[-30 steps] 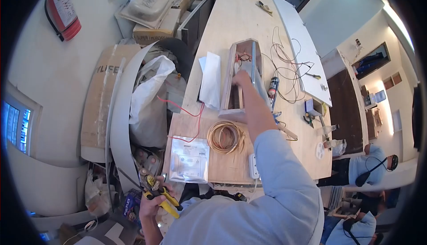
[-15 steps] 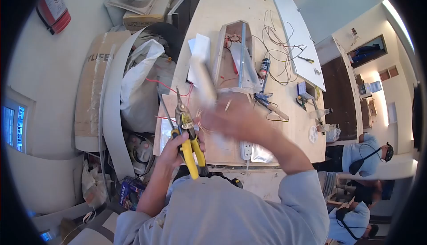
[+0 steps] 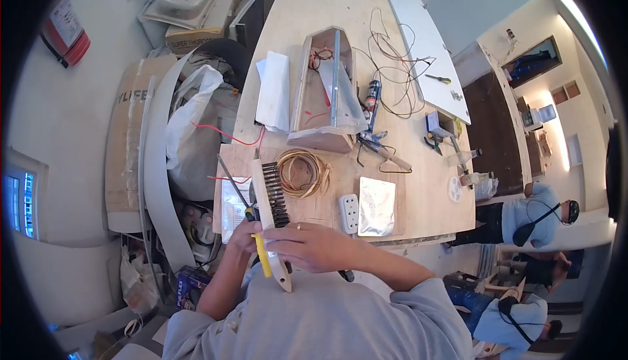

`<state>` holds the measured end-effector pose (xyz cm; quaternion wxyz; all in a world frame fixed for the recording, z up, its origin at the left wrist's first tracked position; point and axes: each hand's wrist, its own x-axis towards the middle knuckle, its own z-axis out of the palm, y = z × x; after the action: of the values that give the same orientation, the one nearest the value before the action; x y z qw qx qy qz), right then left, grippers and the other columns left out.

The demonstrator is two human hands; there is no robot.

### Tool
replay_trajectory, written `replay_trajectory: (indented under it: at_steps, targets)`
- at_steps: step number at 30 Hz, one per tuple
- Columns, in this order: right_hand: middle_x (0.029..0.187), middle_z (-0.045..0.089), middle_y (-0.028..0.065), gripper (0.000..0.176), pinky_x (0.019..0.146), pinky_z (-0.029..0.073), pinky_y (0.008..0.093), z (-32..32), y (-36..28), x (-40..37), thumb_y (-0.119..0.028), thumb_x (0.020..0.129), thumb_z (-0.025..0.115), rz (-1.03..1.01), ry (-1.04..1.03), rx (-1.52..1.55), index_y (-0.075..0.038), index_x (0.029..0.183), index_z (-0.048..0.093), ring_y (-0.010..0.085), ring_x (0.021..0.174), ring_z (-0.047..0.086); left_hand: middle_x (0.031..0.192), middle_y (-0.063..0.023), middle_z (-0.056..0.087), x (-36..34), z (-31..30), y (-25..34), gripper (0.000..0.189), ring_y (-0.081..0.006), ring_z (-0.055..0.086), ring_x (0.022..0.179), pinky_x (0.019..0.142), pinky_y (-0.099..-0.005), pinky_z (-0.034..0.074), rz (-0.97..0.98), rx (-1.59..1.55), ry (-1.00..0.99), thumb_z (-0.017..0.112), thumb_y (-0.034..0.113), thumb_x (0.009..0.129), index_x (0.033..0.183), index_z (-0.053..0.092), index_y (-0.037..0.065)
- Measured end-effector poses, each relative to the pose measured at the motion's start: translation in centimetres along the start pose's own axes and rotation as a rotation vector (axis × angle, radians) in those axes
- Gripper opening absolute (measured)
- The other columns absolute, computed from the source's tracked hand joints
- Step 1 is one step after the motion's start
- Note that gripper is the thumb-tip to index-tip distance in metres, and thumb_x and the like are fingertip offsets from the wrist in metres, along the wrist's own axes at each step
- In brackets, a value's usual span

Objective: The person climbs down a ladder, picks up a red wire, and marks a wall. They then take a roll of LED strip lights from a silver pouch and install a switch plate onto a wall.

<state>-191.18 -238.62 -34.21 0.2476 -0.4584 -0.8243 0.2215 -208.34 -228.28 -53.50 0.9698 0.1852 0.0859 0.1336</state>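
Note:
A wire brush [image 3: 263, 200] with a pale wooden handle and dark bristle tufts stands lengthwise before my chest, bristles facing right. My right hand [image 3: 311, 247] is closed around its lower part. Close against it, my left hand [image 3: 244, 237] grips yellow-handled snips [image 3: 263, 255], whose jaws are hidden behind the brush. A thin dark shaft [image 3: 233, 180], apparently a screwdriver's, also sticks up from the left hand. Just beyond the bristles lies a coil of copper-coloured wire [image 3: 303, 173] on the wooden table [image 3: 314, 213].
A wooden box [image 3: 320, 139] with red wire inside sits mid-table. Nearby are a white power strip [image 3: 348, 214], silver pouch [image 3: 377, 206], caulking gun [image 3: 373, 121] and loose cable [image 3: 392, 52]. Cardboard and a white sack [image 3: 193, 124] stand left. Two people [image 3: 533, 219] are at right.
My right hand, blurred over the table with the brush, has come down beside my left hand. The brush now covers much of the snips. The wire coil is now in full view.

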Motion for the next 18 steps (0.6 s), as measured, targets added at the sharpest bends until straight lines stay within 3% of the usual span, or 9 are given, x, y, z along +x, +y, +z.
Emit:
replay_trajectory:
  at_steps: [1, 4, 5, 7, 10, 12, 14, 18]
  targets:
    - [0.137, 0.042, 0.0121, 0.047, 0.090, 0.046, 0.0367, 0.4, 0.0, 0.0, -0.008, 0.075, 0.066, -0.024, 0.014, -0.017, -0.006, 0.120, 0.051, 0.0276, 0.101, 0.056, 0.120, -0.0184, 0.058, 0.1, -0.4, -0.2, 0.084, -0.0302, 0.062, 0.102, 0.092, -0.0413, 0.050, 0.033, -0.011, -0.005, 0.077, 0.035, 0.073, 0.136, 0.037, -0.002]
    - [0.137, 0.042, 0.0147, 0.050, 0.094, 0.045, 0.0392, 0.4, -0.2, 0.1, -0.011, 0.076, 0.069, 0.033, 0.005, -0.035, -0.004, 0.121, 0.050, 0.0311, 0.110, 0.053, 0.112, -0.0156, 0.064, 0.6, 7.0, 3.1, 0.063, -0.0270, 0.065, 0.099, 0.086, -0.0404, 0.054, 0.088, 0.002, 0.013, 0.077, 0.024, 0.073, 0.125, 0.051, -0.001]
    - [0.137, 0.043, 0.0158, 0.051, 0.095, 0.044, 0.0401, 0.4, -0.2, 0.1, -0.013, 0.076, 0.070, 0.075, -0.008, -0.033, -0.003, 0.122, 0.049, 0.0325, 0.113, 0.052, 0.105, -0.0144, 0.066, 0.6, 7.4, 2.8, 0.062, -0.0216, 0.068, 0.085, 0.071, -0.0328, 0.058, 0.095, -0.009, 0.096, 0.078, 0.025, 0.073, 0.122, 0.053, -0.002]
    - [0.138, 0.041, 0.0189, 0.051, 0.097, 0.043, 0.0413, 0.7, -0.5, 0.2, -0.012, 0.077, 0.071, 0.202, 0.083, 0.079, -0.003, 0.122, 0.049, 0.0358, 0.118, 0.048, 0.107, -0.0152, 0.065, 0.4, 3.2, 2.3, 0.067, -0.0221, 0.066, 0.091, 0.077, -0.0341, 0.057, 0.040, 0.075, 0.146, 0.078, 0.029, 0.073, 0.125, 0.050, -0.002]
    - [0.139, 0.037, 0.0230, 0.049, 0.095, 0.045, 0.0416, 1.7, -0.2, 0.1, -0.006, 0.078, 0.069, 0.380, 0.241, 0.148, -0.003, 0.122, 0.049, 0.0382, 0.121, 0.048, 0.100, -0.0139, 0.065, 0.2, 4.7, 3.9, 0.062, -0.0195, 0.067, 0.081, 0.067, -0.0311, 0.057, -0.085, 0.138, 0.170, 0.079, 0.026, 0.073, 0.122, 0.052, -0.002]
    - [0.139, 0.036, 0.0243, 0.050, 0.096, 0.045, 0.0419, 3.1, 0.0, 0.1, -0.001, 0.078, 0.066, 0.456, 0.354, 0.256, -0.003, 0.124, 0.047, 0.0402, 0.122, 0.046, 0.103, -0.0128, 0.065, 0.6, 6.8, 3.4, 0.061, -0.0201, 0.066, 0.086, 0.073, -0.0313, 0.057, -0.029, 0.106, 0.239, 0.079, 0.020, 0.072, 0.123, 0.052, -0.002]
    - [0.139, 0.036, 0.0243, 0.055, 0.099, 0.043, 0.0429, 3.6, 0.4, 0.3, 0.003, 0.077, 0.062, 0.514, 0.524, 0.407, -0.003, 0.128, 0.044, 0.0435, 0.126, 0.041, 0.108, -0.0118, 0.064, 1.2, 5.8, 2.5, 0.052, -0.0218, 0.063, 0.099, 0.089, -0.0363, 0.052, -0.021, 0.041, 0.140, 0.078, 0.007, 0.072, 0.119, 0.056, 0.000]
    - [0.134, 0.043, 0.0227, 0.056, 0.094, 0.047, 0.0418, 4.4, 0.6, -0.1, 0.008, 0.075, 0.060, 0.388, 0.432, 0.012, -0.004, 0.128, 0.046, 0.0422, 0.122, 0.045, 0.118, -0.0126, 0.060, 1.6, 3.8, 0.8, 0.070, -0.0259, 0.061, 0.107, 0.092, -0.0398, 0.051, -0.042, -0.090, 0.089, 0.081, 0.016, 0.070, 0.129, 0.047, 0.000]
